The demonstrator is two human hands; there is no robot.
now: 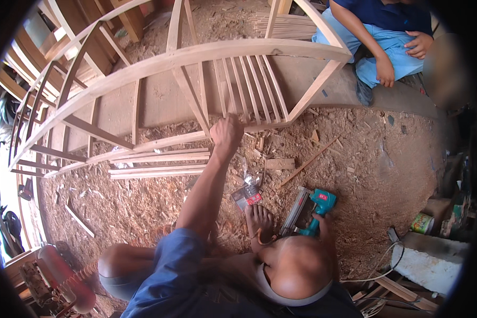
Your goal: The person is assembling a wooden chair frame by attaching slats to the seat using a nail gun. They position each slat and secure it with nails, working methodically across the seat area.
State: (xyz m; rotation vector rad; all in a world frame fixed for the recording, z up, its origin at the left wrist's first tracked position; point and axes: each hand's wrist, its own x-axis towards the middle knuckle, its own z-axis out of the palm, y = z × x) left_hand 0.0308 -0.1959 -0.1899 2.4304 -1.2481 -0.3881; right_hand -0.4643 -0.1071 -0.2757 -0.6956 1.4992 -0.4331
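My left hand (227, 133) reaches forward with its fingers closed at the lower rail of a large wooden frame (127, 74). It grips the lower end of a thin wooden slat (224, 98), which looks slightly blurred. Just right of it, several parallel slats (255, 87) cross between the frame's curved rail and its lower rail. Near my right knee, my right hand (326, 225) is wrapped around the handle of a teal nail gun (315, 204). The gun's silver magazine slants beside my bare foot (259, 220), and my knee hides part of the grip.
Wood shavings (376, 153) cover the ground. Loose strips (159, 164) lie below the frame, and a foil packet (246, 196) sits by my foot. Another person (387, 47) sits at the far right. A red tank (66, 278) stands lower left, a white block (429, 262) lower right.
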